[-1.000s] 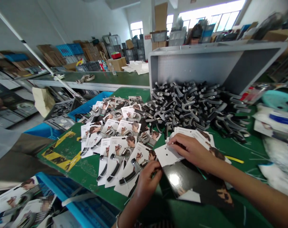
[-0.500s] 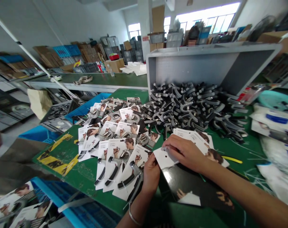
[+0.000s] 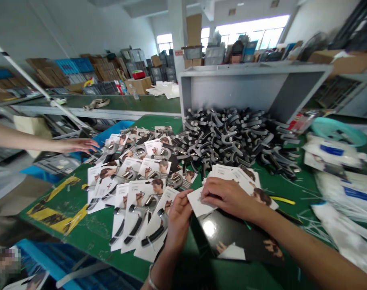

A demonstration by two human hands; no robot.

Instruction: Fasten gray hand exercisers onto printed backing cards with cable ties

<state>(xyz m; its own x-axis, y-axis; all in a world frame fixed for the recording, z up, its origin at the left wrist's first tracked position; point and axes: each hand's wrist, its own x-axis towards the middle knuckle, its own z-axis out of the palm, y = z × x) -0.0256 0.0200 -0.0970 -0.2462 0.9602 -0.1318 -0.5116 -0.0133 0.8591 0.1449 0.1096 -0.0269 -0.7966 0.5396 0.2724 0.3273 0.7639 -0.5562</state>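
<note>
A printed card (image 3: pixel 198 207), white at one end and glossy black below, lies in front of me on a stack of similar cards. My left hand (image 3: pixel 179 219) holds its left corner between thumb and fingers. Over the white end, my right hand (image 3: pixel 227 197) has its fingertips pinched together; what they hold, if anything, is hidden. Left of my hands lie several carded hand grippers (image 3: pixel 135 225), grey with black handles, tied to their cards. Further cards (image 3: pixel 243 177) lie behind my right hand.
A pile of loose hand grippers (image 3: pixel 231 137) spills from a tipped grey bin (image 3: pixel 231 88). Yellow-handled pliers (image 3: pixel 283 199) and plastic bags (image 3: pixel 334 155) lie right. A co-worker's hand (image 3: pixel 77 146) reaches in from the left, above a blue crate (image 3: pixel 107 133). Another blue crate (image 3: pixel 44 257) stands front left.
A co-worker's arm has come in from the left toward the carded hand grippers. My right fingers now cover the card's hole. The whole view has shifted slightly.
</note>
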